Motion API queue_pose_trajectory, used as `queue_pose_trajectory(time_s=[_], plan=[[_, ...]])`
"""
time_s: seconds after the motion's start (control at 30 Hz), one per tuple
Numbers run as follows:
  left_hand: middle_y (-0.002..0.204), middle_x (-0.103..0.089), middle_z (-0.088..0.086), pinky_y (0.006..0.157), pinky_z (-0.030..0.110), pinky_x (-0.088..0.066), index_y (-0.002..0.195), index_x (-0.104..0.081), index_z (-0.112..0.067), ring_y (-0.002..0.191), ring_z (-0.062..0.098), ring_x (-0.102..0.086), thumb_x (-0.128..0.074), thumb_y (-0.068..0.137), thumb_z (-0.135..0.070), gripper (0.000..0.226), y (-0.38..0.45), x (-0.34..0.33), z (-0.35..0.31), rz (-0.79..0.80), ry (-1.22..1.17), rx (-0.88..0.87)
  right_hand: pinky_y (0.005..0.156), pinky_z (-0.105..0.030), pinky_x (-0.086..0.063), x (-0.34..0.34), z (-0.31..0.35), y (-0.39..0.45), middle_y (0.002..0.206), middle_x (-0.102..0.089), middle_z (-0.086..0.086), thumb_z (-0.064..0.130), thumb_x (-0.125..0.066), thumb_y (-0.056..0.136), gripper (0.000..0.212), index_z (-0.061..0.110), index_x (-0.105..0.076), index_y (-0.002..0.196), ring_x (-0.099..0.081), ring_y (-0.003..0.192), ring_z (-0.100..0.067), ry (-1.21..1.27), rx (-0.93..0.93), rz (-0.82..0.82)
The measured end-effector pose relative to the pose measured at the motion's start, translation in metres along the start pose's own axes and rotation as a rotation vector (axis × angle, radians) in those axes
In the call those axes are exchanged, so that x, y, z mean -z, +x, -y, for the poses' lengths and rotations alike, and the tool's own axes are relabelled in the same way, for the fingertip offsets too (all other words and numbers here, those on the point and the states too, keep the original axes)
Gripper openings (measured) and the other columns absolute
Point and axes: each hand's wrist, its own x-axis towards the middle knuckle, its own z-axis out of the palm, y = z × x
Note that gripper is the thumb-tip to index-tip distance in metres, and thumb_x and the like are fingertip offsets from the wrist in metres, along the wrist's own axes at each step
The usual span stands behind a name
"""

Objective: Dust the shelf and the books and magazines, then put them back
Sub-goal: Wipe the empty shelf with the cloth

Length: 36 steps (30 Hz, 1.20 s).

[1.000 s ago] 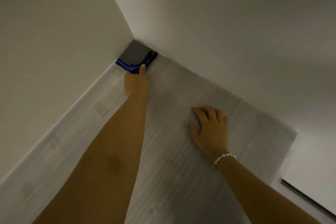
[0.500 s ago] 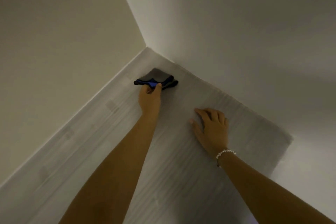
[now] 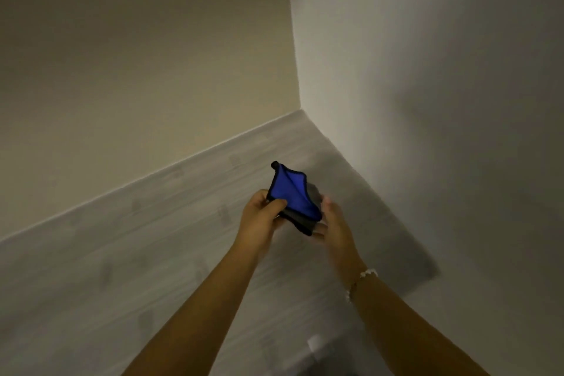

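Both hands, left hand (image 3: pixel 259 217) and right hand (image 3: pixel 332 223), pinched the blue-and-grey microfiber cloth (image 3: pixel 294 198) above the shelf (image 3: pixel 152 253); looked soft, floppy, light, so grab its edges.

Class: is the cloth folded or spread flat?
Folded. The cloth is doubled over, blue inside and grey outside, held by left hand and right hand.

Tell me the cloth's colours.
Head view: the cloth is bright blue inside, grey outside, with dark edging.

one cloth (image 3: pixel 293 196), one shelf (image 3: pixel 171 253), two hands, one bracelet (image 3: pixel 363 279)
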Motion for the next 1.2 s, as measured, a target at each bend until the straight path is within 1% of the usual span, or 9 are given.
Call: queue_pose_trajectory(time_s=[0.07,0.17,0.33,0.57,0.73,0.87,1.0,1.1,1.2], plan=[[0.091,-0.063,0.011,0.083,0.038,-0.056,0.096,-0.052,-0.004,0.084,0.022,-0.065,-0.055,0.089,0.002,0.010,-0.025,0.002,-0.012,-0.016,-0.039,-0.060,0.089,-0.038,-0.053,-0.003,0.017,-0.013,0.118,-0.062,-0.003,0.051,-0.045,0.091,0.041,0.027,-0.052,0.124,-0.063,0.105,-0.019,0.018,0.024,0.044],[0.096,-0.066,0.011,0.080,0.034,-0.056,0.106,-0.050,-0.007,0.086,0.021,-0.068,-0.060,0.087,-0.005,0.021,-0.063,0.008,-0.031,-0.040,-0.142,-0.150,0.082,-0.021,-0.050,-0.008,0.041,-0.032,0.119,-0.058,0.007,0.040,-0.047,0.095,0.030,0.034,-0.051,0.124,-0.058,0.107,-0.009,-0.086,0.156,0.110],[0.103,-0.071,0.007,0.081,0.028,-0.056,0.127,-0.043,-0.037,0.097,0.020,-0.068,-0.067,0.083,-0.006,0.060,-0.119,0.027,-0.053,-0.053,0.049,-0.330,0.073,-0.009,-0.048,-0.023,0.082,-0.061,0.117,-0.060,0.013,0.033,-0.055,0.092,0.024,0.033,-0.059,0.117,-0.057,0.105,-0.001,-0.210,0.297,0.290],[0.108,-0.066,0.012,0.076,0.027,-0.056,0.107,-0.063,-0.018,0.091,0.015,-0.069,-0.064,0.083,0.006,0.034,-0.166,0.060,-0.072,-0.174,0.241,-0.459,0.078,-0.004,-0.041,-0.053,0.104,-0.081,0.102,-0.061,0.022,0.024,-0.070,0.084,0.021,0.036,-0.062,0.098,-0.055,0.096,0.009,-0.532,0.507,0.471],[0.100,-0.069,0.006,0.071,0.030,-0.058,0.111,-0.061,-0.014,0.086,0.018,-0.070,-0.061,0.084,0.010,0.036,-0.187,0.090,-0.078,-0.089,0.251,-0.405,0.062,-0.008,-0.041,-0.076,0.109,-0.094,0.076,-0.065,0.014,0.029,-0.061,0.090,0.014,0.034,-0.064,0.077,-0.058,0.072,0.001,-0.622,0.563,0.436],[0.080,-0.072,-0.002,0.053,0.022,-0.052,0.100,-0.070,-0.014,0.067,0.011,-0.069,-0.063,0.087,-0.002,0.019,-0.194,0.109,-0.085,-0.215,0.435,-0.450,0.061,-0.005,-0.034,-0.099,0.109,-0.097,0.087,-0.058,-0.004,0.034,-0.054,0.093,0.022,0.022,-0.065,0.079,-0.052,0.077,-0.009,-0.733,0.549,0.423],[0.087,-0.056,-0.005,0.071,0.010,-0.042,0.083,-0.072,-0.035,0.078,0.003,-0.053,-0.068,0.084,-0.012,0.023,-0.191,0.134,-0.098,-0.263,0.580,-0.586,0.078,-0.011,-0.032,-0.127,0.107,-0.098,0.103,-0.046,0.000,0.031,-0.056,0.092,0.025,0.011,-0.071,0.092,-0.048,0.096,-0.013,-0.730,0.586,0.346],[0.117,-0.051,-0.010,0.082,0.006,-0.043,0.083,-0.073,-0.028,0.108,-0.002,-0.051,-0.065,0.085,-0.009,0.021,-0.191,0.150,-0.114,-0.230,0.429,-0.599,0.069,-0.008,-0.040,-0.150,0.111,-0.107,0.091,-0.064,0.003,0.026,-0.053,0.095,0.020,0.014,-0.069,0.089,-0.057,0.086,-0.010,-0.528,0.519,0.446],[0.127,-0.057,-0.014,0.092,0.016,-0.047,0.091,-0.076,-0.023,0.117,0.002,-0.054,-0.063,0.086,-0.009,0.020,-0.188,0.164,-0.126,-0.125,0.271,-0.560,0.077,-0.022,-0.047,-0.171,0.111,-0.112,0.084,-0.071,0.002,0.031,-0.053,0.093,0.025,0.019,-0.071,0.082,-0.062,0.083,-0.013,-0.384,0.450,0.532]])
